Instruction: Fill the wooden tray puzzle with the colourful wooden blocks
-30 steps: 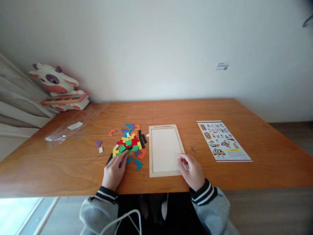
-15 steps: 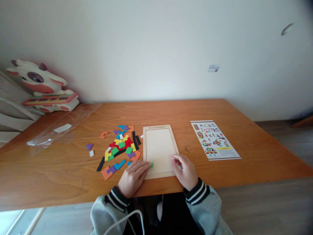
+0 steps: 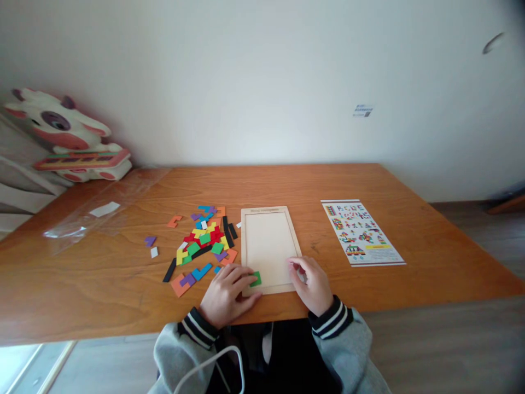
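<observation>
A pale wooden tray [image 3: 270, 241] with a raised rim lies near the table's front edge. In its lower left corner rests a green piece [image 3: 256, 279], partly covered by the fingers of my left hand [image 3: 229, 293]. The thumb of that hand is apart from the fingers, at the tray's bottom rim. My right hand [image 3: 312, 284] sits at the tray's right rim, thumb and index finger curled near each other; I cannot make out anything between them. Left of the tray is a loose pile of coloured pieces [image 3: 204, 238], some overlapping.
A printed pattern sheet [image 3: 363, 232] lies to the right on the wooden table [image 3: 426, 257]. At the far left are a clear plastic bag [image 3: 82, 227] and a cow-shaped toy keyboard [image 3: 82, 160]. A white cable [image 3: 205, 364] loops below the table's front edge.
The thumb of my left hand has moved away from its fingers, and more of the green piece shows in the tray's corner. My right hand has barely moved. The view has shifted slightly.
</observation>
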Demonstrator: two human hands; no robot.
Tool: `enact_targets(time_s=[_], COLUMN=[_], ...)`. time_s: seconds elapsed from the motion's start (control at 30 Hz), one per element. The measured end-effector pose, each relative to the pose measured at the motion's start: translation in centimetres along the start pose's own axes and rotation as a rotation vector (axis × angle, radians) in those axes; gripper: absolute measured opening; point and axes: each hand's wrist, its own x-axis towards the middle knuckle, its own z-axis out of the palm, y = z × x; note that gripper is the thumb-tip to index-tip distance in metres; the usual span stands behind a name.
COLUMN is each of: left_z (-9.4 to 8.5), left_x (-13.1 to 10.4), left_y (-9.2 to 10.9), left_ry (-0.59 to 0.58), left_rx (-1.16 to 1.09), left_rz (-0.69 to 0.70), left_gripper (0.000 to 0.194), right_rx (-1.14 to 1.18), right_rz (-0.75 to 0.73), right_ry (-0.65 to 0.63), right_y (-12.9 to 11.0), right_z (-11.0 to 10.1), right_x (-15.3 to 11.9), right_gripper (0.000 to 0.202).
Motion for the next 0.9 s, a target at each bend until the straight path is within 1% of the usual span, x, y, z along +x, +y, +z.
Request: enact_targets(time_s=[0.1,0.2,0.27,0.33,0.43,0.53,0.63,0.73,0.8,0.9], left_z=[-0.1,-0.1,-0.1,-0.1,0.1,0.2,-0.1,-0.9,-1.5,-1.8], left_x=[0.0,0.0,0.0,0.0,-0.1,-0.2,-0.3,-0.5,-0.5,-0.5], left_y=[0.1,0.1,0.1,0.0,0.1,0.2,-0.1,-1.5,-2.9,-4.9], left_ry=[-0.006,-0.033,-0.051,-0.052,-0.040,-0.013,0.064,0.141,0.138,0.093], left_rx=[0.005,0.004,-0.016,-0.044,-0.078,-0.088,-0.033,0.109,0.212,0.297], left_rz=[-0.015,0.058,0.106,0.118,0.102,0.082,-0.004,-0.176,-0.272,-0.357], left_gripper=[0.021,0.027,0.028,0.024,0.014,0.012,0.015,0.020,0.027,0.035], right_rx=[-0.002,0.002,0.005,0.001,-0.006,0.000,0.004,-0.002,-0.007,-0.012], right_rz=[0.001,-0.002,-0.006,-0.012,-0.018,-0.022,-0.022,-0.026,-0.031,-0.030], right_ry=[-0.005,-0.007,-0.004,-0.001,-0.005,-0.011,-0.011,-0.014,-0.016,-0.015], right_y=[0.0,-0.1,-0.1,0.0,0.1,0.3,0.3,0.3,0.4,0.4], right_z=[0.0,0.0,0.0,0.0,0.0,0.0,0.0,0.0,0.0,0.0], right_x=[0.0,0.0,0.0,0.0,-0.1,-0.1,-0.1,-0.2,-0.2,-0.2], right_gripper=[0.017,0.016,0.016,0.016,0.016,0.017,0.017,0.017,0.017,0.018])
